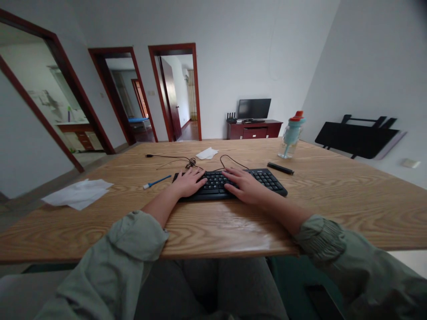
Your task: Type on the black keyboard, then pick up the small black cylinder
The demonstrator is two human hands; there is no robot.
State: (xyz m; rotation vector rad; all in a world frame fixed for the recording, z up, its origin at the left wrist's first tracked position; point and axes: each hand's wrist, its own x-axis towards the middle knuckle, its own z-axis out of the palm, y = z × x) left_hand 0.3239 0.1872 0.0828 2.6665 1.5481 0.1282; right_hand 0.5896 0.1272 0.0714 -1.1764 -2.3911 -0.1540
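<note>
A black keyboard (pixel 216 183) lies flat on the wooden table in front of me. Over its left end rests my left hand (pixel 189 182), fingers stretched across the keys and holding nothing. My right hand (pixel 244 183) lies on the keys right of the middle, also with its fingers spread and nothing in them. The number pad shows uncovered to the right of that hand. Behind the keyboard a black cable (pixel 191 162) runs off in a tangle, its plug end toward the left. A blue brush with a white head (pixel 156 182) is beside the keyboard's left end.
White paper sheets (pixel 80 193) lie at the table's left, and a crumpled white tissue (pixel 207 153) behind the keyboard. A slim black bar-shaped object (pixel 280 168) is right of it. A water bottle with a red-orange lid (pixel 292 135) stands upright at the back right of the wooden table (pixel 350 191).
</note>
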